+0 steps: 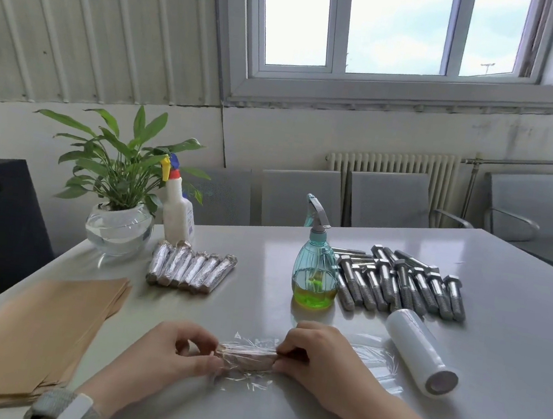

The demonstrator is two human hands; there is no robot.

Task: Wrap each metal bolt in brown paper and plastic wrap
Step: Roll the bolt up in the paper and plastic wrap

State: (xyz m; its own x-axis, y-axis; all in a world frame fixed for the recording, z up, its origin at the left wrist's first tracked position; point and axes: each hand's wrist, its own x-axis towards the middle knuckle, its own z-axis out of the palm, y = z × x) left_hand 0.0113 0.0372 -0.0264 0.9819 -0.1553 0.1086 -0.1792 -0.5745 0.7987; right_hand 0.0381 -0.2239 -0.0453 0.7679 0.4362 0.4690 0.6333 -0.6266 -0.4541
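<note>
A paper-wrapped bolt point(246, 357) lies on a sheet of plastic wrap point(373, 356) near the table's front edge, with film around it. My left hand point(176, 349) pinches its left end and my right hand point(317, 352) pinches its right end. A roll of plastic wrap point(421, 351) lies to the right of my hands. Several bare metal bolts point(401, 285) are piled behind it. Several wrapped bolts point(189, 266) lie in a row at the back left. A stack of brown paper point(20, 331) sits at the left.
A teal spray bottle point(316, 265) with green liquid stands behind my hands. A white spray bottle point(178, 210) and a potted plant in a glass bowl point(118, 225) stand at the back left. Grey chairs point(386, 197) line the table's far side.
</note>
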